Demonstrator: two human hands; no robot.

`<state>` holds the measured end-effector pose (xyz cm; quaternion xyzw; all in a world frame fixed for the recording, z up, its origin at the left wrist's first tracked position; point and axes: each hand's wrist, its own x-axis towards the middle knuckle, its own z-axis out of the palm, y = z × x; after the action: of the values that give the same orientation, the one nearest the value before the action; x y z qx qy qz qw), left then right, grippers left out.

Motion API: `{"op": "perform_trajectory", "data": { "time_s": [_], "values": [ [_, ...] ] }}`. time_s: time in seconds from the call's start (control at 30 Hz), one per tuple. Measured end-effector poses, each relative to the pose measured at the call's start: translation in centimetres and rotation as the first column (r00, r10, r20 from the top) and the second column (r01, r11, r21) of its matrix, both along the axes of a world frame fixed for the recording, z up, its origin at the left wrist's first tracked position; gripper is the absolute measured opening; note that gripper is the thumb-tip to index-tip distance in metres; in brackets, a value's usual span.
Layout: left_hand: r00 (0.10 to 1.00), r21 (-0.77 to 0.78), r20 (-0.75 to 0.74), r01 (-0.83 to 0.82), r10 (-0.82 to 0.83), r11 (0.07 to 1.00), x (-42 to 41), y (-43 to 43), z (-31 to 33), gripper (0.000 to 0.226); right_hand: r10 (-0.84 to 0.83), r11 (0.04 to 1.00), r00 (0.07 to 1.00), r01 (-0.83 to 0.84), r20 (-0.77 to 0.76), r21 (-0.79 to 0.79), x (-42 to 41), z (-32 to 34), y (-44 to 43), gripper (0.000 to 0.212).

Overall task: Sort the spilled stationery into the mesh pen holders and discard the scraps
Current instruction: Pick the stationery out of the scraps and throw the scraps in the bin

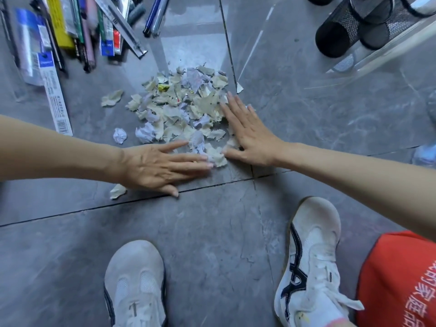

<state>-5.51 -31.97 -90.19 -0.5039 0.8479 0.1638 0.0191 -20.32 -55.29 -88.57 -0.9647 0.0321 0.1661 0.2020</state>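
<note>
A heap of torn cream and white paper scraps (181,107) lies on the grey tiled floor. My left hand (160,166) lies flat with straight fingers against the heap's near edge. My right hand (247,131) lies flat along the heap's right side, fingers spread. Neither hand holds anything. Spilled stationery (77,31), pens, rulers and packaged items, is strewn at the top left. Black mesh pen holders (349,31) lie on their sides at the top right.
Stray scraps sit apart from the heap: a crumpled white ball (119,135), a cream piece (112,98), another (118,191) near my left wrist. A clear tray edge (382,55) runs under the holders. My two white shoes (135,286) and an orange garment (401,279) fill the foreground.
</note>
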Motion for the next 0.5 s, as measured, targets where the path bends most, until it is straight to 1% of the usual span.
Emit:
{"op": "perform_trajectory", "data": {
  "time_s": [0.03,0.07,0.1,0.13,0.2,0.27,0.37,0.43,0.5],
  "values": [
    [0.999,-0.037,0.043,0.019,-0.018,0.999,0.5,-0.3,0.3,0.069,-0.005,1.000,1.000,0.005,0.030,-0.002,0.5,0.1,0.2,0.093],
    [0.996,-0.111,0.083,0.032,-0.023,0.993,1.0,-0.3,0.6,0.069,0.000,1.000,0.998,0.000,0.056,-0.001,0.9,0.2,0.2,0.091],
    [0.997,-0.129,0.083,0.016,-0.005,0.992,1.0,-0.2,0.9,0.069,0.016,1.000,0.997,-0.016,0.076,0.004,1.1,0.3,0.3,0.092],
    [0.997,-0.169,0.074,-0.006,0.019,0.986,1.1,0.2,1.0,0.069,0.047,0.999,0.995,-0.048,0.089,0.004,1.0,0.5,0.5,0.096],
    [0.995,-0.196,0.080,-0.044,0.061,0.980,1.0,1.9,1.3,0.073,0.143,0.990,0.983,-0.141,0.114,-0.026,0.9,0.8,1.3,0.107],
    [0.986,-0.167,0.119,-0.098,0.118,0.981,1.2,3.8,1.6,0.087,0.210,0.977,0.970,-0.203,0.121,-0.066,0.9,0.6,2.6,0.115],
    [0.963,-0.110,0.179,-0.184,0.202,0.977,2.5,6.0,1.8,0.114,0.227,0.971,0.967,-0.215,0.117,-0.107,1.8,-0.1,4.3,0.120],
    [0.955,-0.049,0.224,-0.185,0.192,0.981,3.4,7.1,1.9,0.124,0.234,0.968,0.965,-0.220,0.118,-0.125,2.7,-0.6,4.9,0.116],
    [0.948,-0.025,0.270,-0.170,0.170,0.985,4.6,7.3,1.6,0.128,0.213,0.968,0.969,-0.191,0.128,-0.165,3.6,-0.7,5.2,0.109]
  ]
}}
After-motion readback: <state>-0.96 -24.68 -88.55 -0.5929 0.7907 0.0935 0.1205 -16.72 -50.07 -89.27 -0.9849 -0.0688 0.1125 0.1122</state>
